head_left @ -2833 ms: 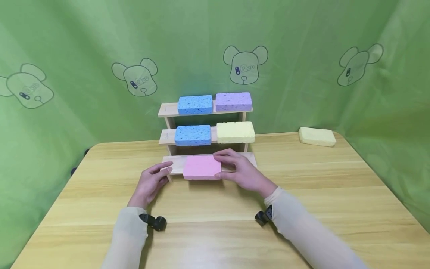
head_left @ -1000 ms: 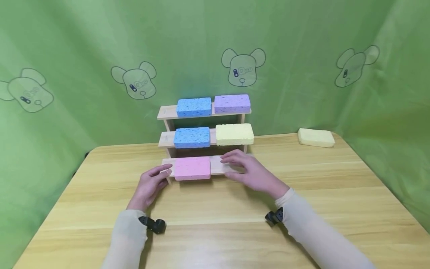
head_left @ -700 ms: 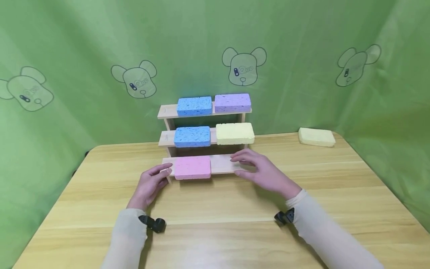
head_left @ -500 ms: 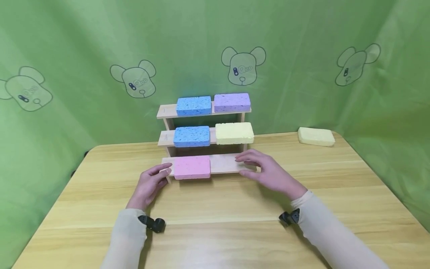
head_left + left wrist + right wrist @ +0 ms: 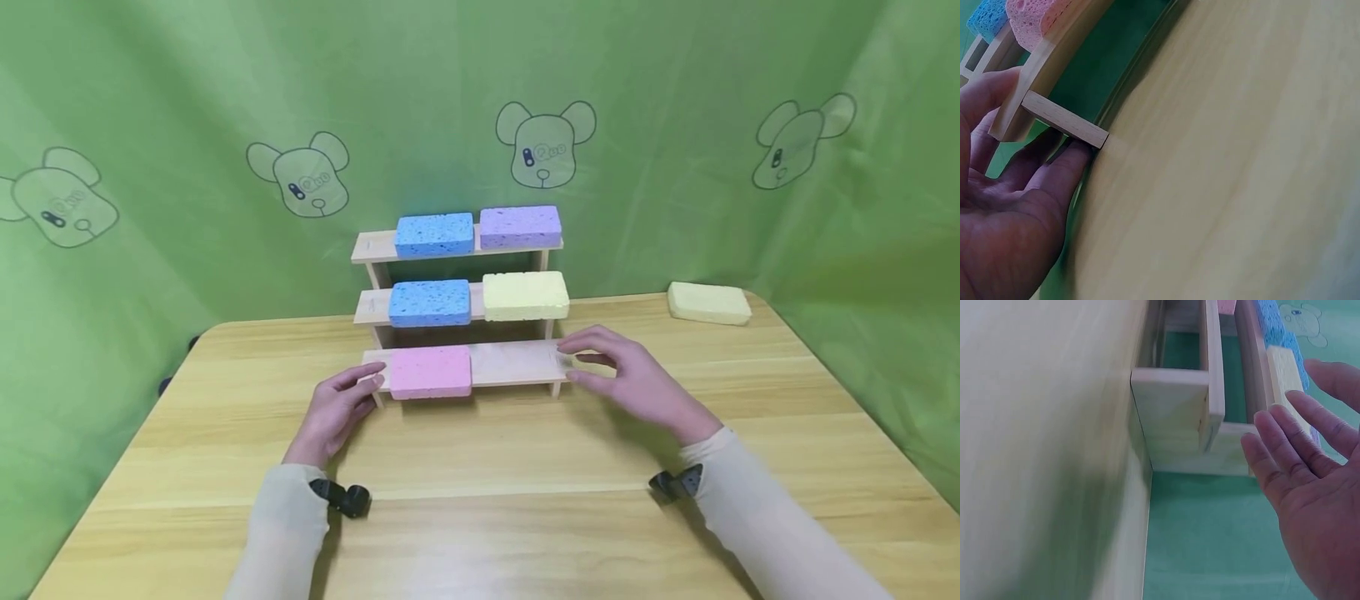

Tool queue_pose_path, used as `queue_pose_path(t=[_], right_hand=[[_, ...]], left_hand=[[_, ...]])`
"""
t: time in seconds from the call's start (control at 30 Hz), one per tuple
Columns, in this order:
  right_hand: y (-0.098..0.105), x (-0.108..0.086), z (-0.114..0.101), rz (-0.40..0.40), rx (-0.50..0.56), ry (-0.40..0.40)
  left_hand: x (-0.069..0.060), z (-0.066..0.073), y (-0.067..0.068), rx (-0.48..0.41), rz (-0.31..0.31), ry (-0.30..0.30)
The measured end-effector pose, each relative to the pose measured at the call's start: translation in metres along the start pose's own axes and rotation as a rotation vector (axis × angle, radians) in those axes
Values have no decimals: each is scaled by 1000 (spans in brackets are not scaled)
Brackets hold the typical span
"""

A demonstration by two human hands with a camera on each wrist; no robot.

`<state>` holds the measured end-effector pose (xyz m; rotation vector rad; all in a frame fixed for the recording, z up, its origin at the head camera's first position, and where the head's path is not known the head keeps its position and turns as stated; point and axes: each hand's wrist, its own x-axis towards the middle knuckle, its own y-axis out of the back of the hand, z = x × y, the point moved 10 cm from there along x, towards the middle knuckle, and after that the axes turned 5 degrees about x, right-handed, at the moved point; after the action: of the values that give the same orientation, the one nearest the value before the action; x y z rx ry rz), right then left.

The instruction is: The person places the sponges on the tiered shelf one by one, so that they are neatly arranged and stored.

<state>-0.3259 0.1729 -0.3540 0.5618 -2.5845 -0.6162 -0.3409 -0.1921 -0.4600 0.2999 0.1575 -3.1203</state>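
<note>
A three-tier wooden rack (image 5: 517, 363) stands near the table's back edge. Pinched at its bottom tier's left end, it is held by my left hand (image 5: 339, 408), whose fingers also touch the side leg in the left wrist view. A pink sponge (image 5: 431, 372) lies on that tier, left of middle. Above it, the middle tier bears a blue sponge (image 5: 430, 302) and a pale yellow sponge (image 5: 525, 296). Another blue sponge (image 5: 435, 234) and a purple sponge (image 5: 521, 227) sit on top. My right hand (image 5: 637, 379) hovers by the bottom tier's right end, fingers loosely bent, holding nothing.
A second pale yellow sponge (image 5: 708, 302) lies on the table (image 5: 480, 517) at the back right corner. A green curtain (image 5: 420, 100) with bear-head prints hangs right behind the table and rack.
The pink sponge has shifted left along the bottom tier and been let go. My right hand has moved right, away from it, to the rack's right end. The left hand stays put.
</note>
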Motion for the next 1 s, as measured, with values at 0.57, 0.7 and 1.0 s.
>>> queue_pose_path(t=[0.57, 0.7, 1.0], right_hand=[[39, -14, 8, 76, -102, -68], [47, -17, 9, 85, -106, -67], [71, -28, 20, 137, -141, -107]], left_hand=[[1, 0, 0, -15, 4, 3], [1, 0, 0, -5, 3, 3], [1, 0, 0, -4, 3, 10]])
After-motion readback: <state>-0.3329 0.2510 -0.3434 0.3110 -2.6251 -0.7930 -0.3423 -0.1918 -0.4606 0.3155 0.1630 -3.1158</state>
